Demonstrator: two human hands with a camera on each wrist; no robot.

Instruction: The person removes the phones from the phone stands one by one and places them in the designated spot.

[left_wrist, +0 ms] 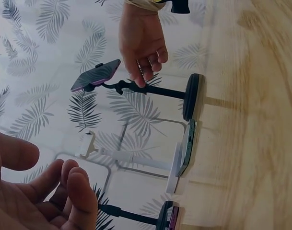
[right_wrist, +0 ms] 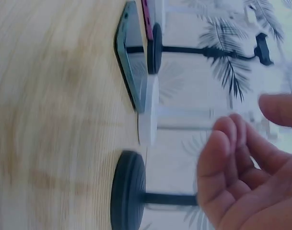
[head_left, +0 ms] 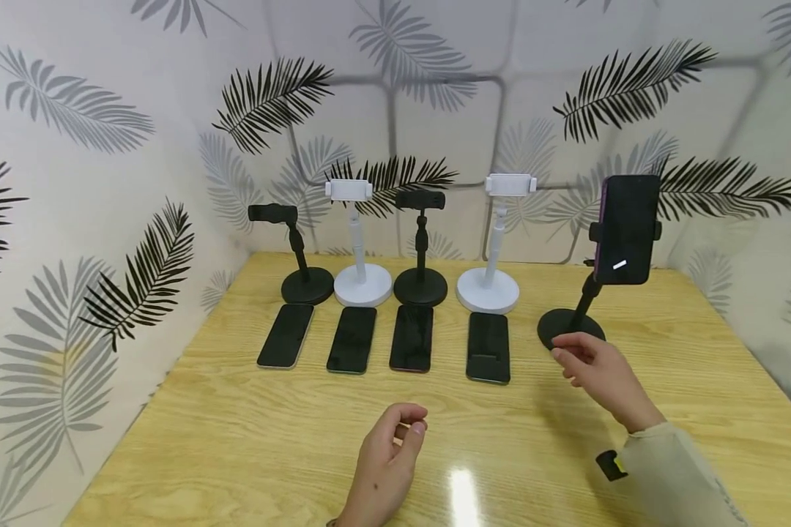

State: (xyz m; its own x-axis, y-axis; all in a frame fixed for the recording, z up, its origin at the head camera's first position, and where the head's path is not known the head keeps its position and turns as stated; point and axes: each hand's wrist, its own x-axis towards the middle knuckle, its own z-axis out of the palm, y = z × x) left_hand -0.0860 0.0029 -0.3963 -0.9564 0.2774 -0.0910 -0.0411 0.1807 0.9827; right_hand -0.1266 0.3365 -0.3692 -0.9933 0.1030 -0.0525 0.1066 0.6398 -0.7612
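At the right, a black phone stand (head_left: pixel 588 296) holds an upright, slightly tilted smartphone (head_left: pixel 628 227) with a purple edge in its clamp. My right hand (head_left: pixel 603 377) hovers just in front of that stand, overlapping its round base in the head view. Its fingers are loosely curled with nothing between them. Over the front middle of the table, my left hand (head_left: pixel 385 461) is likewise loosely bent and holds nothing. Nearest to it lie a red-edged phone (head_left: pixel 411 338) and a phone with a greenish edge (head_left: pixel 488 348), both screen up.
Behind the row of flat phones stand a white phone stand (head_left: pixel 494 271), a black one (head_left: pixel 420 282), another white one (head_left: pixel 362 279) and a folded-looking black one (head_left: pixel 306 282). Two more phones lie left. A patterned wall backs the wooden table (head_left: pixel 237 439).
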